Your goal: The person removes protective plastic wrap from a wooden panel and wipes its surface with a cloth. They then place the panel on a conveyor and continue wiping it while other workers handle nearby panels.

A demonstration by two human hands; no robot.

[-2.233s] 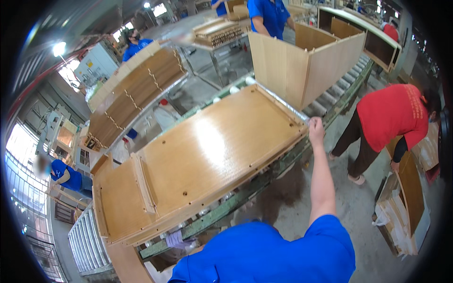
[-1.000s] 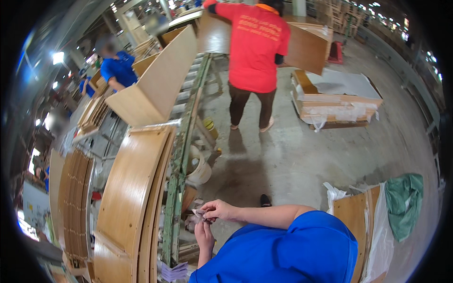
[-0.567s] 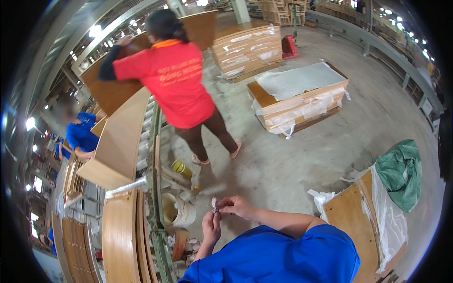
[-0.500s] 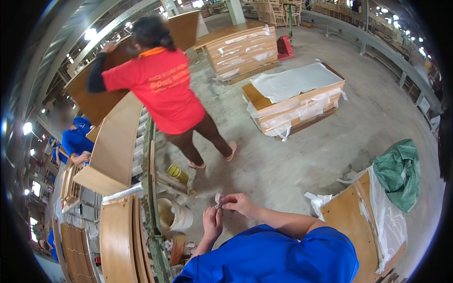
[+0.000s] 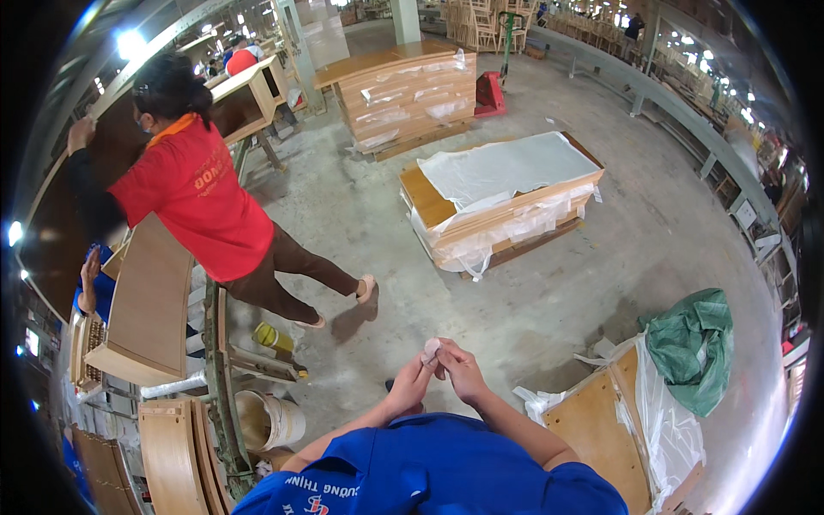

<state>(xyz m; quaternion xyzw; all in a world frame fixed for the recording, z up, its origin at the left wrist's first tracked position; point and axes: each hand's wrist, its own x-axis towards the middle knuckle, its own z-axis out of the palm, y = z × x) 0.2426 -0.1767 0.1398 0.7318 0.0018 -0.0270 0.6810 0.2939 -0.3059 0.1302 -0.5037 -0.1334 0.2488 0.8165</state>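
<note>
In front of my chest, a small pale pinkish-grey piece (image 5: 431, 348), perhaps folded cloth or paper, is pinched between my two hands. My left hand (image 5: 411, 385) closes on its lower left side. From the right, the fingers of my right hand (image 5: 460, 371) are closed on it too. The hands touch or nearly touch each other, and the fingers hide part of the piece. Beneath them lies bare concrete floor.
To the left, a person in red (image 5: 202, 202) handles a large brown panel beside a roller conveyor (image 5: 225, 378). A white bucket (image 5: 287, 422) and a yellow pail (image 5: 273, 336) stand near it. Ahead is a wrapped panel stack (image 5: 515, 210); a green sack (image 5: 693, 348) lies at right.
My view has swung, so my hands appear farther right and the stacks farther left. Both hands still hold the piece. The person in red has leaned further left with the panel.
</note>
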